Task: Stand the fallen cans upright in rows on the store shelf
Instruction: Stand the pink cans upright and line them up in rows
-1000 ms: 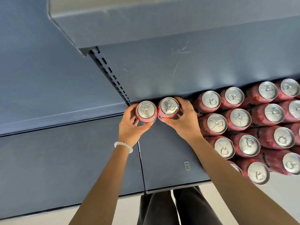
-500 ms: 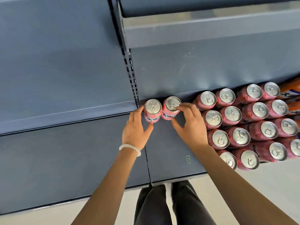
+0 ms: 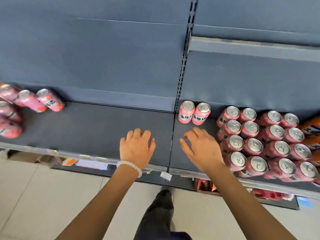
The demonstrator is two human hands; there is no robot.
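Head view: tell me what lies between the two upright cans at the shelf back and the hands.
Only bare shelf lies between the two pink cans and the left hand and right hand, in the head view.

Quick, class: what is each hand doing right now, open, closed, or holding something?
Left hand: open, fingers loosely curled, holding nothing, above the shelf.
Right hand: open, fingers relaxed, holding nothing, short of the two upright cans.
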